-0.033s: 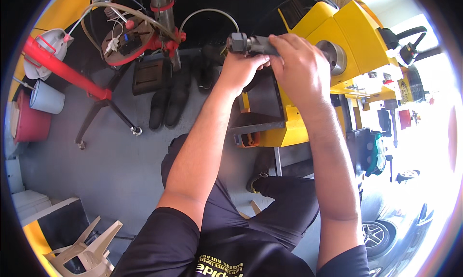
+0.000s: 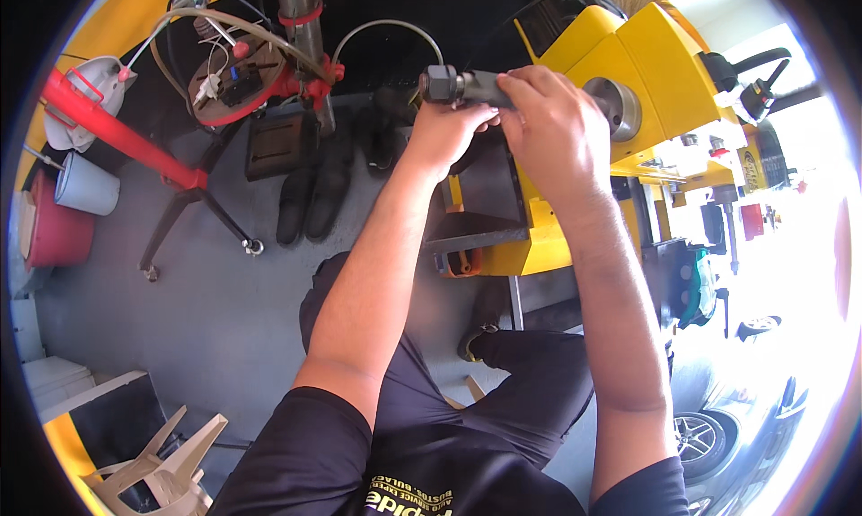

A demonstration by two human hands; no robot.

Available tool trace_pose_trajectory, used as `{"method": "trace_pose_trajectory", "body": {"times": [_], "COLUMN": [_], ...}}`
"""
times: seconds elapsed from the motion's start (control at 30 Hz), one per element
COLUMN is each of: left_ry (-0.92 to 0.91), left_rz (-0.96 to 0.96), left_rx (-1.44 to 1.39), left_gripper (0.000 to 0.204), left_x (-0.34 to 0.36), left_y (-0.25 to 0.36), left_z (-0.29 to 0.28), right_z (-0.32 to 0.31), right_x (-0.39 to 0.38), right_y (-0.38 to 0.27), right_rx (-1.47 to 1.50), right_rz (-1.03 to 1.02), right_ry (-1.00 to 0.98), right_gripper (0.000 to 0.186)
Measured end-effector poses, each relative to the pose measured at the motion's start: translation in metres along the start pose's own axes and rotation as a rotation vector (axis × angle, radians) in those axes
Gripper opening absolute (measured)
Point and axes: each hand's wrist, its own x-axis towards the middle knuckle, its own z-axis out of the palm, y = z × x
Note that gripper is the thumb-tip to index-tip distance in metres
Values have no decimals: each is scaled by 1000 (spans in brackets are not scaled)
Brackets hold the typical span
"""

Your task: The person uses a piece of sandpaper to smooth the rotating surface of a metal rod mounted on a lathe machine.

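Note:
A dark metal shaft (image 2: 486,87) with a large hex nut (image 2: 439,82) at its left end stretches sideways in front of the yellow machine (image 2: 575,67). My right hand (image 2: 558,125) is closed over the shaft from above, fingers wrapped round it. Below it, my left hand (image 2: 446,137) is curled against the underside near the nut, its fingertips meeting the right hand's. Just right of my right hand sits the machine's round metal spindle hub (image 2: 620,109). My hand covers the shaft's right part, so whether it meets the hub cannot be seen.
A dark tray (image 2: 480,238) juts out below my hands. To the left stand a red stand with a round plate (image 2: 235,112), black slippers (image 2: 310,206), and a blue bucket (image 2: 87,183). A beige plastic chair (image 2: 166,471) is at lower left, a car wheel (image 2: 699,438) at lower right.

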Motion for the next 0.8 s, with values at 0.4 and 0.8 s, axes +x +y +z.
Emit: {"method": "trace_pose_trajectory", "body": {"times": [0.4,0.8], "left_ry": [-74,-11], "left_rz": [-53,170], "left_rx": [276,430], "left_gripper": [22,19], "left_x": [-12,-17], "left_y": [-6,-24], "left_z": [5,11], "right_z": [-20,-25], "right_x": [29,42], "right_y": [8,-21], "right_rx": [-525,-707], "right_rz": [-182,-373], "right_ry": [-299,-594], "right_gripper": [14,20]}}
